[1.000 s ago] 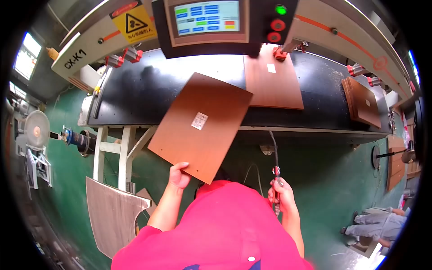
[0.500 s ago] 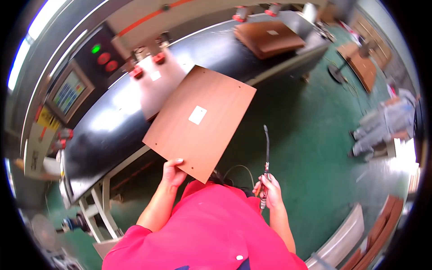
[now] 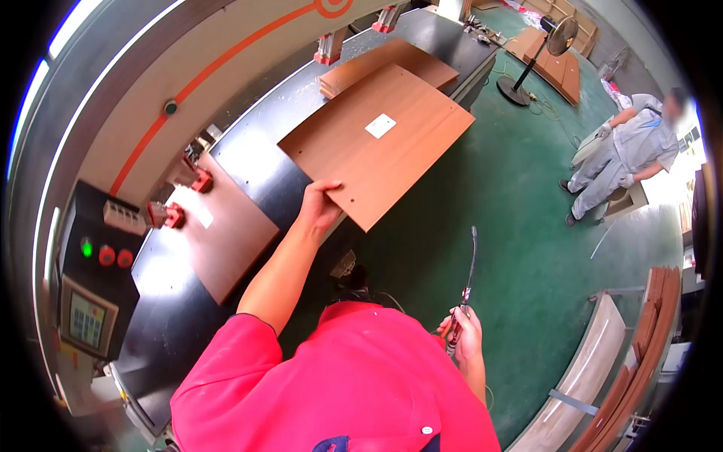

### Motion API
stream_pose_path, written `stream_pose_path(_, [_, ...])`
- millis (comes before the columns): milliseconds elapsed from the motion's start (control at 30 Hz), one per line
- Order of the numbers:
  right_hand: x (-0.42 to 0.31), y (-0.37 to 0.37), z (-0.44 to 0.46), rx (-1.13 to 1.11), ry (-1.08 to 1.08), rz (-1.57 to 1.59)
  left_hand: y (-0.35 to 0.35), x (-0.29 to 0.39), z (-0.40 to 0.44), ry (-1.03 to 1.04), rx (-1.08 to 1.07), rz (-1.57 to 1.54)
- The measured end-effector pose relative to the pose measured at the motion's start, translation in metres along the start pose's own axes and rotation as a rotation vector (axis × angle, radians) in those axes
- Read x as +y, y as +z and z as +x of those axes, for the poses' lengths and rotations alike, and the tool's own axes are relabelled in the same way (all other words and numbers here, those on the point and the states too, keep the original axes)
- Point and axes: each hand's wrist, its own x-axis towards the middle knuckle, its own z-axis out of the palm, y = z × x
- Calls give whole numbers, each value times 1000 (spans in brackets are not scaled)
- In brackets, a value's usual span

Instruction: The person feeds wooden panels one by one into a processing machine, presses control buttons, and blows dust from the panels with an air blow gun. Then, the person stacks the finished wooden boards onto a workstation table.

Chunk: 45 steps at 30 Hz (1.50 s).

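A brown wooden panel (image 3: pixel 407 162) with a white label and small holes is in my left hand (image 3: pixel 320 205), gripped at its near corner. The panel is tilted and overlaps the stack of brown panels (image 3: pixel 414 62) on the black machine table (image 3: pixel 260 151). My right hand (image 3: pixel 463 331) is closed around an air blow gun (image 3: pixel 468 282) with a long dark nozzle pointing away from me. Another labelled panel (image 3: pixel 233 233) lies on the table beneath red-tipped clamps (image 3: pixel 188 196).
A control box (image 3: pixel 94 264) with a screen stands at the left. A floor fan (image 3: pixel 527 71) and a co-worker in grey (image 3: pixel 621 154) are at the upper right. Long brown boards (image 3: pixel 640 361) and a curved pale panel (image 3: pixel 584 369) occupy the lower right.
The view has turned to the right. My left hand has carried the panel forward and outward, over the edge of the table near the stack. My right hand still holds the blow gun.
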Motion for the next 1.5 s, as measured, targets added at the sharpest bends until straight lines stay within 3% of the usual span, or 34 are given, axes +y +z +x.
stream_pose_path(200, [-20, 45, 28, 26, 5, -7, 14, 36, 130, 8, -61, -13])
stream_pose_path(433, [-39, 63, 54, 13, 88, 5, 20, 55, 202, 51, -61, 7])
stream_pose_path(533, [-44, 61, 65, 2, 102, 8, 35, 65, 204, 60, 100, 196])
stream_pose_path(633, [-51, 59, 77, -17, 103, -1, 68, 64, 184, 144, 413, 658])
stream_pose_path(733, [-56, 56, 91, -24, 104, -17, 54, 56, 218, 202, 590, 738])
stream_pose_path(833, [-63, 56, 100, -32, 130, -29, 56, 48, 237, 269, 534, 686])
stream_pose_path(900, [-66, 57, 104, -32, 148, -40, 28, 27, 294, 478, 722, 882])
stream_pose_path(1167, [-71, 54, 122, -102, 155, -104, 85, 27, 292, 407, 981, 946])
stream_pose_path(1267, [-81, 59, 120, -136, 156, -141, 72, 27, 287, 427, 882, 909])
stream_pose_path(1333, [-79, 58, 123, -162, 158, -164, 40, 23, 258, 481, 669, 887])
stream_pose_path(1433, [-69, 48, 133, -230, 170, -210, 9, 3, 136, 222, 148, 743])
stream_pose_path(1500, [-66, 42, 141, -307, 145, -282, -25, -30, 46, 28, -40, 651])
